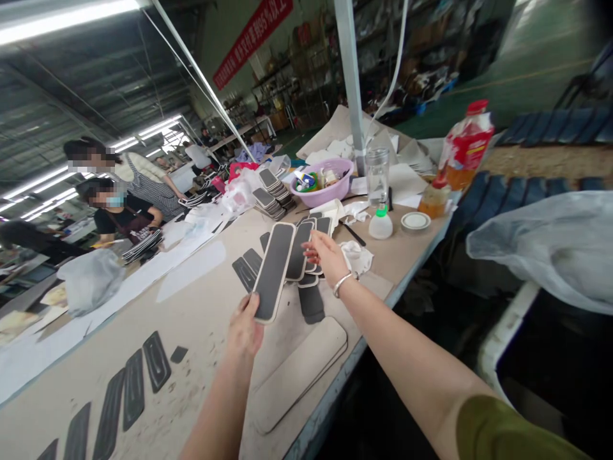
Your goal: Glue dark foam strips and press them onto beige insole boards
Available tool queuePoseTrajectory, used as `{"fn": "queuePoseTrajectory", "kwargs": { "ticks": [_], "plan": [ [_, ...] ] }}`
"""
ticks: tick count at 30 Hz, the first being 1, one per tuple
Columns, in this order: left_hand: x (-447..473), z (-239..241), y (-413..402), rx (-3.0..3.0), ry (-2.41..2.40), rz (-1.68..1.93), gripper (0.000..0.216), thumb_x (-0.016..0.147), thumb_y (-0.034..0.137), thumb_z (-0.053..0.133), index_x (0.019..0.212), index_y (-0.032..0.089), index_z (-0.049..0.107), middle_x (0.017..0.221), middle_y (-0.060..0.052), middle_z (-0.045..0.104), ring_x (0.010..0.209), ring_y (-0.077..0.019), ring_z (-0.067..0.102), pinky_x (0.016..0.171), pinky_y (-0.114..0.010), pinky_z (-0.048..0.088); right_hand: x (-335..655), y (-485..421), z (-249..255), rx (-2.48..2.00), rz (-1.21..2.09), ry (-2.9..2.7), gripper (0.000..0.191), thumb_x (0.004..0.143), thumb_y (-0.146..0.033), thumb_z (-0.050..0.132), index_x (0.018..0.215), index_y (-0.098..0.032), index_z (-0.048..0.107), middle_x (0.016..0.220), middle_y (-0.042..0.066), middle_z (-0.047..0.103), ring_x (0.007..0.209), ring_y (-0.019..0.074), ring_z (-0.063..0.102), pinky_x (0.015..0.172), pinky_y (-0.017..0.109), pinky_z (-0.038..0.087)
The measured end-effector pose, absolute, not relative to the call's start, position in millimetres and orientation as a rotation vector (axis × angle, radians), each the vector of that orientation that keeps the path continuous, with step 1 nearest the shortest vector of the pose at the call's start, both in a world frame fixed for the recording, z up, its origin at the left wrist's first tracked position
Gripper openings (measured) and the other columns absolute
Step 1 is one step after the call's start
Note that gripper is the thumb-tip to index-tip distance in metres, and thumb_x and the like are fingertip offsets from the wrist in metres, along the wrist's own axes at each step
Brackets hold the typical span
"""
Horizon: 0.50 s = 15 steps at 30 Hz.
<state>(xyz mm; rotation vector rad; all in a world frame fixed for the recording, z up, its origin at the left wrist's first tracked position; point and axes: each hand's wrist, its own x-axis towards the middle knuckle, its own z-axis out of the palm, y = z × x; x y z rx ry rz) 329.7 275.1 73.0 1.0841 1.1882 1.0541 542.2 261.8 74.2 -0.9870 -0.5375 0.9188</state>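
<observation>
My left hand (pixel 246 326) is closed on the lower end of a long dark panel with a pale border (pixel 275 273), thumb on its face. The panel is tilted up above the table. Beside it, my right hand (pixel 328 255) has loosely curled fingers, slightly apart, with nothing visible in them. Its fingertips are over a pile of similar pale-edged panels (pixel 297 252); whether they touch is unclear. Plain dark strips (pixel 246 268) lie behind the held panel, and a dark piece (pixel 311 301) lies in front of the pile.
Large beige boards (pixel 304 374) lie near the table's edge. Several dark strips (pixel 134 390) lie in a row at left. Behind stand a purple basin (pixel 330 188), a white bottle with green top (pixel 380 225), a glass (pixel 378 176) and a red-labelled bottle (pixel 467 147). Co-workers (pixel 122 207) are across the table.
</observation>
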Motion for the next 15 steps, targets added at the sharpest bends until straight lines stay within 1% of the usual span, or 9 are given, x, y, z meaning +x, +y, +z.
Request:
{"fn": "queuePoseTrajectory", "kwargs": {
  "ticks": [2,4,7,9,11,13,15],
  "plan": [
    [361.3,76.8,298.8,1.200,1.224,1.015,0.040,0.071,0.046,0.064,0.094,0.012,0.061,0.095,-0.010,0.068,0.088,-0.0196,0.064,0.082,-0.035,0.050,551.3,264.2,71.3,-1.046,0.849,-0.490,0.040,0.082,-0.047,0.051,0.111,-0.020,0.050,0.082,0.002,0.063,0.063,0.0094,0.058,0.054,0.019,0.046],
    [380.0,78.5,311.9,1.317,1.299,1.005,0.041,0.077,0.044,0.059,0.103,0.012,0.059,0.105,-0.012,0.066,0.099,-0.0199,0.061,0.089,-0.036,0.047,555.1,264.9,65.9,-1.103,0.793,-0.530,0.038,0.082,-0.046,0.051,0.110,-0.020,0.050,0.080,0.001,0.062,0.064,0.0098,0.058,0.055,0.020,0.047],
    [376.6,76.5,302.3,1.499,1.362,0.949,0.045,0.074,0.037,0.064,0.111,0.014,0.057,0.115,-0.011,0.062,0.107,-0.0200,0.056,0.097,-0.036,0.040,553.2,262.8,58.7,-1.142,0.695,-0.703,0.036,0.083,-0.042,0.050,0.111,-0.020,0.051,0.080,0.000,0.062,0.066,0.0105,0.058,0.060,0.023,0.048],
    [355.2,72.2,278.2,1.756,1.331,0.700,0.045,0.072,0.039,0.065,0.109,0.014,0.059,0.113,-0.010,0.063,0.105,-0.0217,0.057,0.097,-0.037,0.040,549.6,260.6,56.9,-1.177,0.621,-0.811,0.030,0.084,-0.039,0.050,0.106,-0.020,0.055,0.078,-0.001,0.062,0.067,0.0107,0.058,0.065,0.024,0.048],
    [325.5,65.5,246.9,2.025,1.273,0.364,0.048,0.071,0.043,0.064,0.109,0.015,0.061,0.112,-0.010,0.064,0.105,-0.0239,0.058,0.097,-0.039,0.040,545.3,258.4,56.8,-1.221,0.575,-0.899,0.024,0.083,-0.035,0.051,0.099,-0.019,0.059,0.076,-0.001,0.062,0.068,0.0111,0.058,0.069,0.025,0.048],
    [295.7,56.9,215.6,2.210,1.239,0.117,0.054,0.067,0.043,0.067,0.114,0.017,0.059,0.118,-0.011,0.060,0.109,-0.0258,0.055,0.100,-0.041,0.038,540.4,256.1,57.1,-1.256,0.554,-0.980,0.019,0.082,-0.030,0.052,0.095,-0.019,0.061,0.077,-0.001,0.063,0.071,0.0119,0.058,0.072,0.026,0.048],
    [272.7,48.0,190.2,2.325,1.197,-0.027,0.059,0.065,0.040,0.069,0.118,0.019,0.057,0.125,-0.011,0.056,0.115,-0.0270,0.050,0.102,-0.041,0.036,534.6,253.6,56.8,-1.272,0.546,-1.056,0.019,0.081,-0.027,0.053,0.096,-0.019,0.062,0.080,0.000,0.064,0.074,0.0128,0.059,0.074,0.027,0.047]
  ]
}}
